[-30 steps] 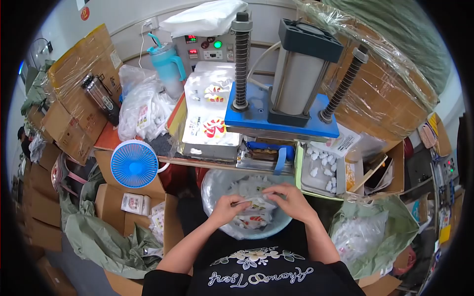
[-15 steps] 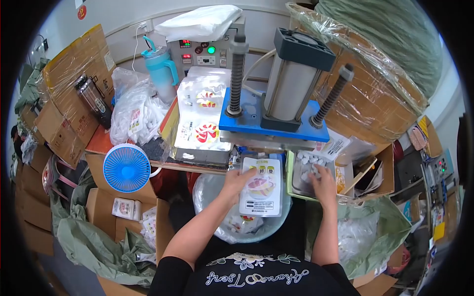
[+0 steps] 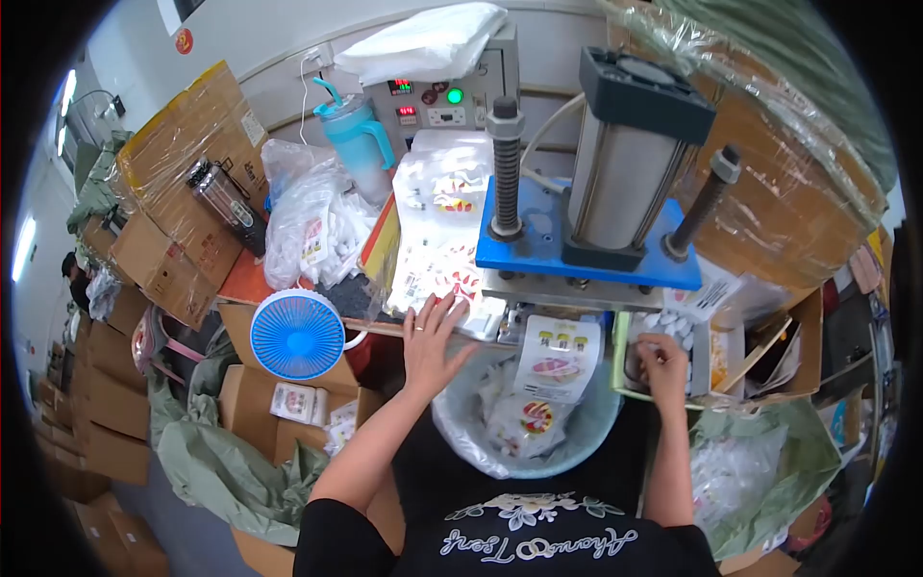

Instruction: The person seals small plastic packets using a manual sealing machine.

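My left hand [image 3: 430,344] lies with fingers spread at the lower edge of a stack of printed silver-white pouches [image 3: 440,236], touching the top one. My right hand [image 3: 665,373] is over a green-edged tray of small white plastic pieces [image 3: 676,327]. Its fingers are pinched together, and what is between them cannot be made out. One printed pouch [image 3: 560,361] hangs at the front of a press with a blue plate [image 3: 586,260], above a lined tub [image 3: 461,438] that holds more pouches.
A blue fan [image 3: 297,334] stands left of my left hand. Behind it are a bag of white pieces [image 3: 312,231], a turquoise jug [image 3: 356,139] and a dark flask [image 3: 226,207]. Cardboard boxes [image 3: 144,250] stand at the left. The press's control box [image 3: 452,94] shows a green light.
My left hand has let go of the pouch at the press and moved left onto the stack. My right hand stays at the tray, fingers drawn together. The view has shifted.
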Tool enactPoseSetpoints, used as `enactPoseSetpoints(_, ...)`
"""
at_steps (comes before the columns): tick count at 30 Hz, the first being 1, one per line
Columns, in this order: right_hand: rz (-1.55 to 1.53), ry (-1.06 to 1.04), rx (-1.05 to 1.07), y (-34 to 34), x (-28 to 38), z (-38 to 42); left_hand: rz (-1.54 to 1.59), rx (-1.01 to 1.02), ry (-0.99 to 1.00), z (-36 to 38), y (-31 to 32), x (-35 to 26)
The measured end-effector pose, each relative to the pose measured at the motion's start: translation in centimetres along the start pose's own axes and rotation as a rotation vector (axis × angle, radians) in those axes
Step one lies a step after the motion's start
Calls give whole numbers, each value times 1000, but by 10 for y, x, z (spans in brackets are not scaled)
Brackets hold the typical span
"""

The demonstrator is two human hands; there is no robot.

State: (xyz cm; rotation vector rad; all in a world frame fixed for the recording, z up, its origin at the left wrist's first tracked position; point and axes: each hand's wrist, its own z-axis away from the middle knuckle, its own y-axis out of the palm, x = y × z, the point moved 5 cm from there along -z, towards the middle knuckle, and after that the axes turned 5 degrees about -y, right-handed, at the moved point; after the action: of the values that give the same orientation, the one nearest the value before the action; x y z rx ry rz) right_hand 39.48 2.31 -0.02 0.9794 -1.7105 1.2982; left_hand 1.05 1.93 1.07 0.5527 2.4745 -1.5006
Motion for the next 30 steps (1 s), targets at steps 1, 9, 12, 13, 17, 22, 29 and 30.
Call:
enactPoseSetpoints(1,-131,76,-5,-1,-2,0,-3,21,0,5,-4,6)
enactPoseSetpoints(9,-196,-8,6,13,42,14,918,198,-496,27,-26,-46)
enactPoseSetpoints(12,-118,-144,104,42,94,24,1031,316,-556,55,21,-57)
enactPoseSetpoints(13,-121,-147,114,49,100,27,1029,307,-563,62,26,-61)
enactPoseSetpoints(17,-77,-222,304,73,102,38,977,328,-527,82,37,-65)
enactPoseSetpoints(22,146,-242,523,77,87,49,1026,549,-482,96,54,-50)
enactPoseSetpoints(29,77,-155,25,15,89,13,1170,449,-737,44,58,-76)
enactPoseSetpoints(30,81,-161,27,4,81,10,1334,449,-797,34,54,-87)
